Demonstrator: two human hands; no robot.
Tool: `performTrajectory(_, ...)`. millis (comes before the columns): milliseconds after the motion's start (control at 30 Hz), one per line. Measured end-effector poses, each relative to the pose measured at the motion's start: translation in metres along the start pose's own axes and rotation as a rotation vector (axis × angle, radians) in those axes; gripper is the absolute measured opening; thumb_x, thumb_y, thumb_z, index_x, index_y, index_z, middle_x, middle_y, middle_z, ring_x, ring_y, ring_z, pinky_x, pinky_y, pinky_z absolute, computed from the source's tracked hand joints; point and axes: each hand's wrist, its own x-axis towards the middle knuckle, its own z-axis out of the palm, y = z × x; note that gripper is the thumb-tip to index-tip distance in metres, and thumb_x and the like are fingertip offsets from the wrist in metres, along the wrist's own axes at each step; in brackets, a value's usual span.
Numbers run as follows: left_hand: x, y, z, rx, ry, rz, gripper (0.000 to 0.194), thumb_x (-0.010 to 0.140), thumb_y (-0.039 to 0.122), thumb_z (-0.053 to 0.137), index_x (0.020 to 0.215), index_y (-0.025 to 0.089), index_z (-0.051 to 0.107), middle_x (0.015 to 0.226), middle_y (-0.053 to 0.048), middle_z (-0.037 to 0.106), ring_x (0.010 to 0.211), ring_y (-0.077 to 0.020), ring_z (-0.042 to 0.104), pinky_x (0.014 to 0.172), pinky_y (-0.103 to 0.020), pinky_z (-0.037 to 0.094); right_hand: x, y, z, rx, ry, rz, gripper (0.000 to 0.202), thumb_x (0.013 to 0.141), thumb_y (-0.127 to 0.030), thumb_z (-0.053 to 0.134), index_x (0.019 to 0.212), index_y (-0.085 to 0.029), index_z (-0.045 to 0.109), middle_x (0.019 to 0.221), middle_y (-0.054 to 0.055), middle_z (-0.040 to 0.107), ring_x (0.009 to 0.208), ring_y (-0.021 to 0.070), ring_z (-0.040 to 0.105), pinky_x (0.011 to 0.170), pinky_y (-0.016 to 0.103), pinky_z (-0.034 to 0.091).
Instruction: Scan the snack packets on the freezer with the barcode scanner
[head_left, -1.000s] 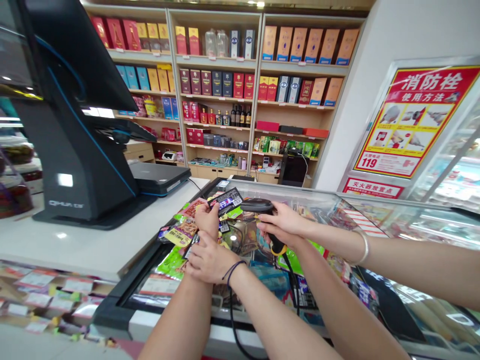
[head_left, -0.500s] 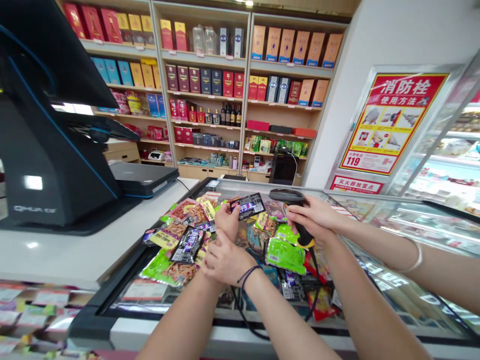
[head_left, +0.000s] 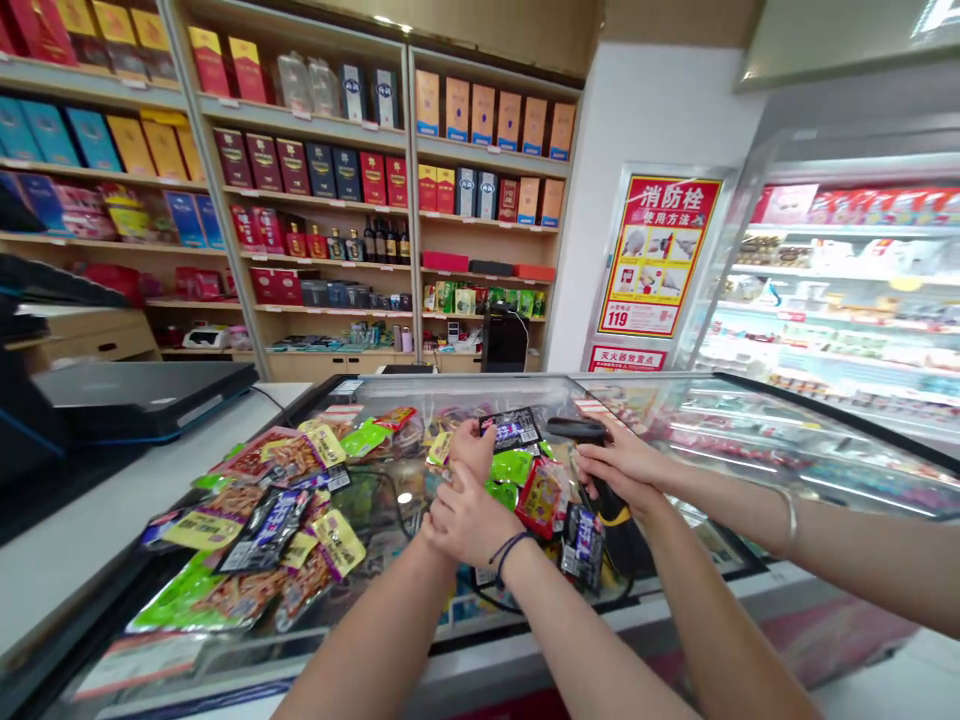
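My left hand (head_left: pixel 474 447) pinches a small black snack packet (head_left: pixel 517 428) above the glass-topped case. Another person's hand (head_left: pixel 471 515), with a dark band at its wrist, grips my left wrist. My right hand (head_left: pixel 634 488) is closed round the handle of a black barcode scanner (head_left: pixel 576 430). Over it lies that person's other hand (head_left: pixel 626 450), with a light bangle on its arm. Beneath the hands are a red packet (head_left: pixel 541 495), a black packet (head_left: pixel 583 545) and a green packet (head_left: pixel 510 467). To the left lies a heap of snack packets (head_left: pixel 251 520).
Under everything is the glass top (head_left: pixel 379 560) of the case. A white counter (head_left: pixel 97 540) with a black flat device (head_left: pixel 142 395) borders it on the left. The scanner's cable (head_left: pixel 495 603) loops below the hands. Shelves of boxes (head_left: pixel 315 170) stand behind.
The view has swung right. Both held things stay in my hands, and the other person's grip is unchanged. The hands are now farther right of the packet heap, with the red packet showing more fully.
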Motion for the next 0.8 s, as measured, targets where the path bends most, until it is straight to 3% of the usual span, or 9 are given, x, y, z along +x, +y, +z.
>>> performTrajectory(100,-0.017,0.022,-0.001,0.165,0.171,0.006,0.048,0.086,0.016,0.028,0.115,0.024,0.066,0.087,-0.013,0.058,0.088,-0.0324,0.048,0.086,-0.054,0.030,-0.004,0.011,0.002,-0.002,0.029,0.024,0.087,0.072,-0.038,0.067,0.141,-0.017,0.021,0.049,-0.007,0.063,0.037,0.0194,0.060,0.038,0.028,0.048)
performTrajectory(167,-0.021,0.020,-0.001,0.170,0.185,0.015,0.048,0.087,0.017,0.026,0.109,0.023,0.068,0.084,-0.014,0.057,0.085,-0.0326,0.049,0.085,-0.056,0.030,-0.006,0.016,0.008,-0.013,0.052,0.011,0.082,0.073,-0.037,0.066,0.140,-0.017,0.023,0.047,-0.008,0.062,0.035,0.0182,0.058,0.037,0.027,0.046)
performTrajectory(267,-0.017,-0.005,0.000,0.094,0.094,0.027,0.042,0.085,0.023,0.033,0.108,0.025,0.068,0.082,-0.013,0.057,0.079,-0.0308,0.048,0.080,-0.054,0.034,-0.007,0.020,0.017,-0.021,0.100,-0.018,0.074,0.075,-0.034,0.064,0.137,-0.017,0.028,0.046,-0.008,0.060,0.034,0.0169,0.057,0.036,0.025,0.045)
performTrajectory(400,0.005,-0.037,0.006,-0.022,-0.011,-0.008,0.037,0.081,0.029,0.043,0.109,0.026,0.068,0.071,-0.007,0.055,0.069,-0.0246,0.047,0.070,-0.041,0.039,-0.004,0.021,0.019,0.010,0.110,-0.046,0.071,0.078,-0.032,0.062,0.138,-0.019,0.027,0.048,-0.008,0.059,0.034,0.0160,0.056,0.036,0.025,0.044)
performTrajectory(500,0.038,-0.032,0.017,-0.268,-0.144,-0.009,0.023,0.072,0.027,0.055,0.088,0.022,0.071,0.054,0.000,0.045,0.059,-0.0181,0.044,0.064,-0.033,0.040,-0.004,0.021,0.019,0.022,0.085,-0.048,0.074,0.079,-0.033,0.062,0.141,-0.021,0.025,0.051,-0.008,0.060,0.035,0.0160,0.054,0.038,0.026,0.045)
performTrajectory(567,0.065,-0.021,0.025,-0.399,-0.227,-0.006,0.013,0.068,0.029,0.059,0.070,0.020,0.067,0.050,0.002,0.045,0.056,-0.0152,0.044,0.060,-0.029,0.040,-0.004,0.017,0.026,0.038,0.081,-0.037,0.067,0.080,-0.035,0.062,0.139,-0.022,0.033,0.053,-0.006,0.058,0.038,0.0162,0.054,0.042,0.028,0.047)
performTrajectory(667,0.102,-0.012,0.026,-0.525,-0.250,0.005,0.016,0.063,0.034,0.060,0.061,0.018,0.060,0.053,0.003,0.050,0.055,-0.0124,0.046,0.056,-0.025,0.039,-0.002,0.003,0.061,0.100,0.022,-0.012,0.045,0.084,-0.042,0.057,0.125,-0.023,0.052,0.070,0.002,0.067,0.058,0.0195,0.064,0.060,0.033,0.055)
performTrajectory(733,0.121,-0.019,0.017,-0.613,-0.228,-0.009,0.020,0.059,0.037,0.062,0.060,0.018,0.057,0.054,0.003,0.053,0.054,-0.0116,0.047,0.054,-0.023,0.039,0.001,-0.012,0.107,0.141,-0.048,-0.052,0.042,0.084,-0.044,0.057,0.122,-0.025,0.055,0.088,0.006,0.071,0.078,0.0225,0.069,0.071,0.036,0.055)
performTrajectory(800,0.136,-0.034,0.001,-0.640,-0.163,-0.020,0.024,0.058,0.040,0.063,0.059,0.018,0.056,0.054,0.003,0.053,0.054,-0.0114,0.047,0.053,-0.023,0.038,0.002,-0.028,0.167,0.185,-0.146,-0.080,0.037,0.085,-0.045,0.054,0.118,-0.029,0.057,0.101,0.006,0.071,0.092,0.0244,0.069,0.078,0.038,0.055)
